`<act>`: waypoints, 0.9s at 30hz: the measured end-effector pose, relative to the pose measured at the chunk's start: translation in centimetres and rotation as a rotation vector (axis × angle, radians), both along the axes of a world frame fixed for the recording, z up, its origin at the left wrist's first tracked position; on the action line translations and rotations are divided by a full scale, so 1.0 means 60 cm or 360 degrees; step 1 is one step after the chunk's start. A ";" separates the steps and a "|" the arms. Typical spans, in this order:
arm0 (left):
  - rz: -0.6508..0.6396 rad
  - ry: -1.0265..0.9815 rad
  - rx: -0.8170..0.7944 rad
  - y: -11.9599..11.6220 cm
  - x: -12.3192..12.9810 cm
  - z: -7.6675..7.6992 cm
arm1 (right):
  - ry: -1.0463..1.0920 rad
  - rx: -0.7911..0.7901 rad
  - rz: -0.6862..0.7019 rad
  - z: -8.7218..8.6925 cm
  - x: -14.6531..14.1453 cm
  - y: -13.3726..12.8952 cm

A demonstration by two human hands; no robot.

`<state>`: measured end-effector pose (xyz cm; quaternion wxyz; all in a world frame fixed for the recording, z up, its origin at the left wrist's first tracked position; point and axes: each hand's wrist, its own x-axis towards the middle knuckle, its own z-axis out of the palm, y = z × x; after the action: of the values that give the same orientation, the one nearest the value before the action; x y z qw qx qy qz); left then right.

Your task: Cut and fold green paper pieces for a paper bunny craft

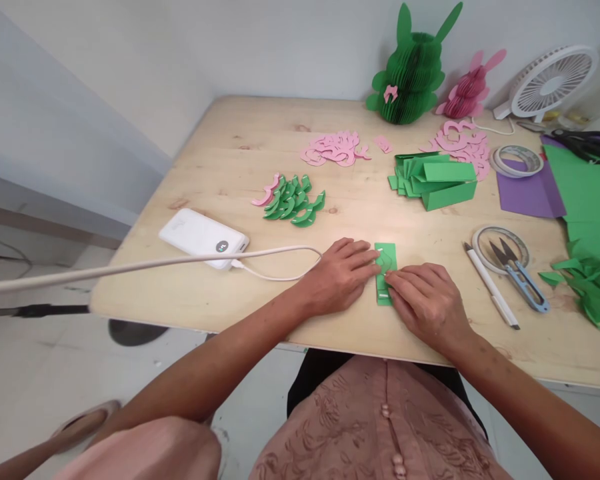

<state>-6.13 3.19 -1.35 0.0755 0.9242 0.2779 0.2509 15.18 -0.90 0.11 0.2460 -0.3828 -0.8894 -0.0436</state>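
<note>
A small folded green paper strip (384,297) lies upright in my view near the table's front edge, with a curved outline and short white marks on it. My left hand (341,275) lies flat over the strip's left edge, fingers stretched out. At the right edge, my right hand (427,300) has its thumb and fingertips pinched together against the paper; whatever is between them is too small to make out. Curved green cut-outs (293,200) with white marks are piled beyond my left hand, beside a pink cut-out (267,191).
A white power bank (200,233) and its cable lie left. Right are a pen (491,285), tape roll (523,247), blue thread snips (527,285) and green scraps (593,280). Behind stand folded green papers (437,177), pink cut-outs (335,148), a green paper rabbit (411,80) and a fan (553,83).
</note>
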 end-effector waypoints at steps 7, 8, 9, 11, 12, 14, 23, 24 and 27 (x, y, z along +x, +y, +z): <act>0.0000 0.0001 0.0002 0.000 0.000 -0.002 | -0.0048 0.0027 -0.0012 0.002 -0.002 -0.001; 0.0000 0.0000 -0.0002 0.000 0.001 -0.002 | -0.0056 0.0027 -0.0015 0.002 -0.002 -0.001; -0.0001 -0.0001 -0.0006 0.000 0.001 -0.002 | -0.0061 0.0027 -0.0018 0.003 -0.002 -0.002; -0.0002 -0.0003 -0.0016 0.000 0.001 -0.002 | -0.0065 0.0025 -0.0020 0.003 -0.003 -0.002; -0.0003 0.0000 -0.0020 0.001 0.001 -0.002 | -0.0064 0.0025 -0.0019 0.003 -0.003 -0.002; -0.0007 0.0010 -0.0029 0.001 0.001 -0.003 | -0.0064 0.0029 -0.0019 0.004 -0.003 -0.003; -0.0017 0.0053 -0.0072 0.000 0.000 0.000 | -0.0085 0.0032 -0.0028 0.006 -0.005 -0.002; -0.0019 0.0055 -0.0077 0.000 -0.001 0.000 | -0.0086 0.0030 -0.0029 0.006 -0.005 -0.002; -0.0024 0.0063 -0.0093 -0.001 -0.001 0.001 | -0.0096 0.0030 -0.0030 0.007 -0.007 -0.002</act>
<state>-6.17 3.16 -1.28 0.0989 0.9284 0.2795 0.2238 14.76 -1.04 0.54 0.2223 -0.3873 -0.8923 -0.0659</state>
